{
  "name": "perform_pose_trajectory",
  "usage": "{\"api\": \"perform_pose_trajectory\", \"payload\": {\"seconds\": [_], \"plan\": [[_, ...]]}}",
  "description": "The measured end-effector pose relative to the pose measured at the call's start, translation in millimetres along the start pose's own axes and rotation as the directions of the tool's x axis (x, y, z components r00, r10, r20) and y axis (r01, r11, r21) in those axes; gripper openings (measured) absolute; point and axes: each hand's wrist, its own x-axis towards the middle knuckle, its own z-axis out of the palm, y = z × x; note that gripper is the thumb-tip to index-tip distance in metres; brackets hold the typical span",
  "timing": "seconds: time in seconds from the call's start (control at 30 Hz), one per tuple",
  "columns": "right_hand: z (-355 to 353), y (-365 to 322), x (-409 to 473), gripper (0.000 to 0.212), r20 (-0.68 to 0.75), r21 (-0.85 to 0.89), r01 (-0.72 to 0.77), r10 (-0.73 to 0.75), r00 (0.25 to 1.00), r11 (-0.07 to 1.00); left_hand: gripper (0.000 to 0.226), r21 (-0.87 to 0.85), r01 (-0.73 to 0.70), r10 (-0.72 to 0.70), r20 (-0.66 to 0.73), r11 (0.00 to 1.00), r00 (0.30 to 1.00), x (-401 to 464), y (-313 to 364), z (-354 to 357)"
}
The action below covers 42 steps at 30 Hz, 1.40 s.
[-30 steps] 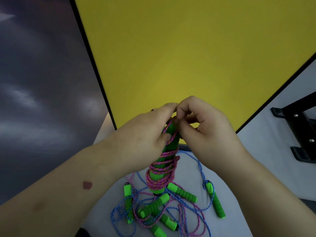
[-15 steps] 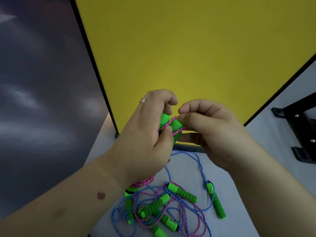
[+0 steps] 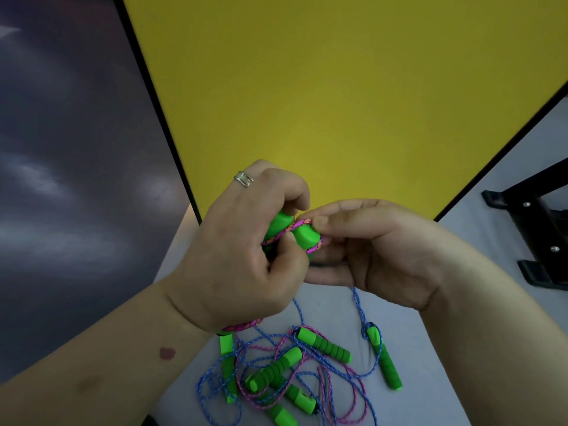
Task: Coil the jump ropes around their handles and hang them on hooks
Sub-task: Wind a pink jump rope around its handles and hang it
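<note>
- I am judging that the pink cord [image 3: 302,225] risks slipping off the green handles [image 3: 292,230] if either pinch loosens, undoing the coil.
- My left hand [image 3: 242,256] is gripping the handles; my right hand [image 3: 378,250] is pinching the cord across their ends.
- The remaining ropes [image 3: 295,370] are lying tangled on the surface [image 3: 430,379] below.

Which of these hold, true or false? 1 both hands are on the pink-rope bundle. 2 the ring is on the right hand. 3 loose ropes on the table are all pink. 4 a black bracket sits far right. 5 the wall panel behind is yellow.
1. True: left hand and right hand both grip the green handles wound with pink rope.
2. False: the ring is on the left hand.
3. False: the pile on the table mixes blue and pink ropes.
4. True: black bracket.
5. True: yellow panel.
</note>
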Motion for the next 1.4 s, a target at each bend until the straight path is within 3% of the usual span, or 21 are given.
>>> {"api": "perform_pose_trajectory", "payload": {"seconds": [0.13, 0.23, 0.43, 0.5, 0.63, 0.83, 0.9, 1.0, 1.1, 1.17, 1.2, 1.27, 1.3, 1.33, 1.4], "plan": [[4.2, -1.6, -0.8, 0.009, -0.043, -0.005, 0.080, -0.081, 0.996, 0.997, 0.021, 0.029, -0.033, 0.033, -0.008, 0.999, 0.999, 2.3, -4.0, -2.5], [6.1, 4.8, 2.7, 0.011, -0.014, 0.097, 0.046, -0.045, 0.999, 0.994, 0.020, 0.022, -0.042, 0.043, -0.032, 0.999, 0.999, 3.9, 0.4, -5.0], [11.8, 14.8, 13.4, 0.008, -0.034, 0.124, 0.019, -0.015, 0.999, 0.992, 0.022, 0.011, -0.020, 0.020, -0.012, 1.000, 1.000, 5.1, -3.9, -6.9], [9.4, 10.8, 11.5, 0.017, -0.012, 0.169, -0.003, 0.005, 1.000, 0.986, 0.023, 0.028, -0.013, 0.013, 0.000, 1.000, 1.000, 3.6, -7.0, -7.1], [11.7, 15.2, 12.4, 0.017, 0.033, 0.182, 0.071, -0.078, 0.996, 0.981, 0.021, 0.047, -0.007, 0.007, -0.004, 0.999, 1.000, 3.3, -9.0, -7.5], [12.8, 19.8, 17.6, 0.009, -0.066, 0.134, 0.212, -0.205, 0.977, 0.968, 0.029, -0.106, 0.197, -0.210, -0.128, 0.975, 0.969, 2.8, -5.9, 3.4], [5.6, 17.5, 17.7, 0.014, -0.119, 0.027, 0.285, -0.280, 0.953, 0.958, 0.036, -0.244, 0.340, -0.390, -0.201, 0.908, 0.899, 8.1, -6.7, 6.7], [-11.4, 10.1, 7.6, 0.028, -0.060, -0.204, 0.278, -0.295, 0.954, 0.939, 0.044, -0.634, 0.440, -0.701, -0.235, 0.636, 0.674, 21.9, -21.8, 7.2], [-18.2, 4.6, -1.8, 0.052, 0.064, -0.206, 0.238, -0.230, 0.971, 0.949, 0.039, -0.805, 0.425, -0.842, -0.161, 0.414, 0.515, 29.1, -32.0, 8.1], [-15.8, 4.7, -0.6, 0.048, 0.051, -0.171, 0.246, -0.240, 0.969, 0.954, 0.028, -0.810, 0.480, -0.871, -0.074, 0.336, 0.485, 26.4, -34.5, 11.3], [-13.6, 4.8, 0.7, 0.043, 0.024, -0.142, 0.253, -0.252, 0.967, 0.957, 0.023, -0.760, 0.538, -0.859, -0.051, 0.364, 0.509, 22.8, -36.0, 13.0], [-9.8, 3.6, 3.9, 0.033, -0.075, -0.035, 0.258, -0.260, 0.963, 0.966, 0.024, -0.458, 0.673, -0.778, -0.069, 0.581, 0.625, 16.0, -36.1, 10.7], [-8.7, 2.3, 4.4, 0.030, -0.139, 0.029, 0.261, -0.255, 0.957, 0.965, 0.029, -0.290, 0.658, -0.705, -0.089, 0.695, 0.704, 14.1, -32.4, 6.2], [-7.7, 0.6, 4.7, 0.025, -0.203, 0.073, 0.264, -0.245, 0.948, 0.962, 0.035, -0.184, 0.577, -0.597, -0.079, 0.796, 0.798, 14.0, -25.5, 0.9], [-6.9, -1.6, 4.7, 0.018, -0.303, 0.105, 0.263, -0.221, 0.927, 0.959, 0.054, -0.133, 0.350, -0.338, 0.103, 0.927, 0.935, 12.6, -10.6, -6.6]]}}
